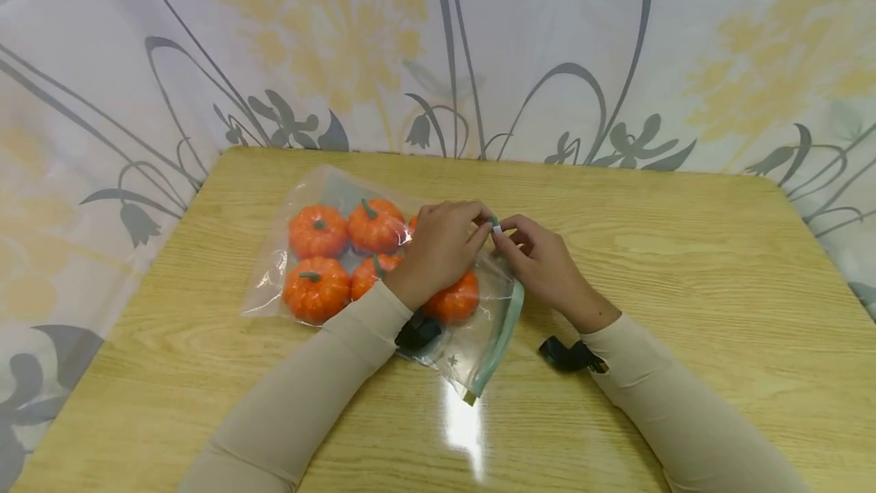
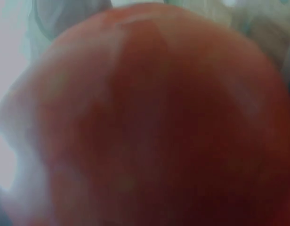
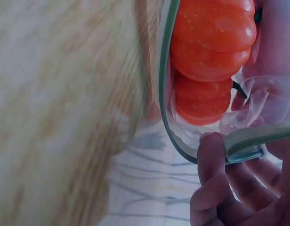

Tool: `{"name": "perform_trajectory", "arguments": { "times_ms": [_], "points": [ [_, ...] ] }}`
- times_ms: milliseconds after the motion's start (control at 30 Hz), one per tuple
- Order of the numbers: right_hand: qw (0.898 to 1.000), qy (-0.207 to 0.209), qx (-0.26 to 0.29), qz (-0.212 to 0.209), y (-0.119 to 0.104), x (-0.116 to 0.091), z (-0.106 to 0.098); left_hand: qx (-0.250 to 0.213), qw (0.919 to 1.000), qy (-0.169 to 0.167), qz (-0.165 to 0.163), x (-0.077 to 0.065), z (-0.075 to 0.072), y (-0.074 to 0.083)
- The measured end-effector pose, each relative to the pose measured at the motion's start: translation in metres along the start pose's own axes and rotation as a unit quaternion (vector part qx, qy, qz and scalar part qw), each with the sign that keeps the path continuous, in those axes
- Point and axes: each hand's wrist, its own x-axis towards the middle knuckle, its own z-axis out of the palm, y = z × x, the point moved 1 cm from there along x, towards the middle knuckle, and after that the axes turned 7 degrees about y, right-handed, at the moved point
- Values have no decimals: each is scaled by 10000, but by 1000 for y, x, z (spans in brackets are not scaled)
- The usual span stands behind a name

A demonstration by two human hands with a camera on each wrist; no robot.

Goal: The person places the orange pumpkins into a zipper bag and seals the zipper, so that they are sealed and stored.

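Observation:
A clear zip bag [image 1: 490, 303] with a green strip [image 1: 506, 333] along its mouth lies on the table. Several small orange pumpkins [image 1: 319, 289] with green stems sit inside it. My left hand [image 1: 441, 249] reaches over the bag and pinches the strip's far corner. Just right of it, my right hand [image 1: 547, 268] pinches the same corner, with a small white piece [image 1: 497, 230] at the fingertips. In the right wrist view the strip [image 3: 165, 80] bends sharply at my right thumb and fingers [image 3: 212, 150]. A pumpkin [image 2: 149, 117] fills the left wrist view.
The wooden table [image 1: 684, 287] reaches back to a curtain [image 1: 520, 44] with grey and yellow flowers. Black wrist cameras are strapped at the left wrist [image 1: 419, 331] and right wrist [image 1: 568, 354]. The strip's near end hangs toward the table's front.

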Motion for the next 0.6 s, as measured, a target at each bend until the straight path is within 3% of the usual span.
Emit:
{"name": "perform_trajectory", "arguments": {
  "times_ms": [600],
  "points": [
    [9998, 22, -169, -45, 1, -1, 4, 42, 10000, 46, 73, -2, 1, -2]
  ]
}}
